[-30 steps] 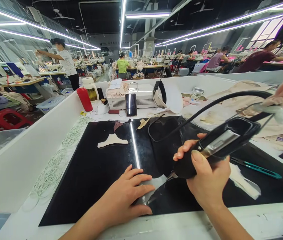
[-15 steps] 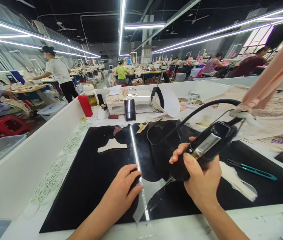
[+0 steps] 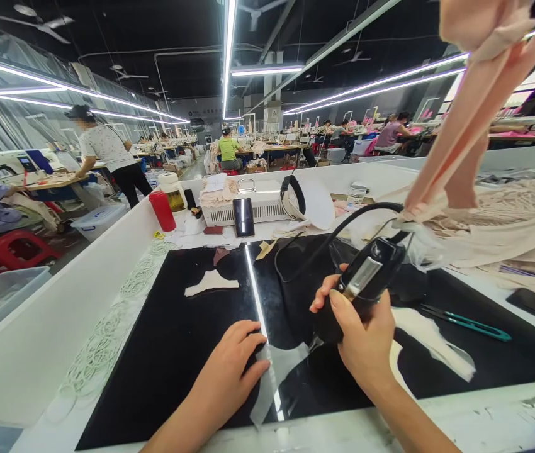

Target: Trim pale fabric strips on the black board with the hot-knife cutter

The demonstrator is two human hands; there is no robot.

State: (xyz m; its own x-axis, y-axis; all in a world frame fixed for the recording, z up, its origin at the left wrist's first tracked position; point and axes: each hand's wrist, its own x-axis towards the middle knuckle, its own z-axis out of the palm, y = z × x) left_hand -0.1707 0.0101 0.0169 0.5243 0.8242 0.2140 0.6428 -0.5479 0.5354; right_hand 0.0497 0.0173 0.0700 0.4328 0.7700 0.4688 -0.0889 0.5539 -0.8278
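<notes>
My left hand (image 3: 235, 355) lies palm down with its fingers apart, fingertips at the edge of a translucent curved piece (image 3: 289, 363) on the black board (image 3: 154, 371). In my right hand (image 3: 366, 333) is a black corded hand tool (image 3: 366, 274) with a shiny metal plate on its side. The tool's narrow tip points down and left, near the right end of the translucent piece; whether they touch I cannot tell. White cut pieces (image 3: 432, 340) lie right of my right hand. Teal thread snips (image 3: 468, 322) rest beyond them. Another white piece (image 3: 211, 282) lies farther back.
Pink fabric strips (image 3: 466, 138) hang down to the tool's cable end. Behind the board stand a white vented box (image 3: 267, 207), a phone (image 3: 243, 218) and a red cup (image 3: 162, 211). Pale cord loops (image 3: 102, 340) line the left side; beige fabric (image 3: 508, 214) is heaped right. Co-workers sit and stand beyond.
The view has shifted a little. My right hand and the tool have moved slightly left, and the pink strips hang farther left. My left hand keeps its place on the translucent piece.
</notes>
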